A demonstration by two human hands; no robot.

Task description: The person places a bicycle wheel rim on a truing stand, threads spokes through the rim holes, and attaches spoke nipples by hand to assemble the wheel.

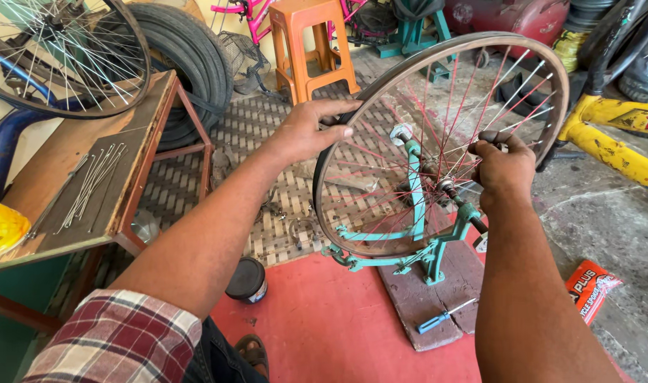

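Head view, left hand [306,131] gripping wheel rim [338,142]

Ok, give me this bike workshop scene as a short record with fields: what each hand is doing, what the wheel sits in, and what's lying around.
left hand: grips the rim of the bicycle wheel at its left side
right hand: closed around a small dark tool among the spokes
wheel mount: teal truing stand, standing on a wooden board
table: loose spokes laid out; another wheel above them
floor: dark round tin, blue-handled screwdriver, orange packet
behind: orange stool, stacked tyres, yellow bike frame
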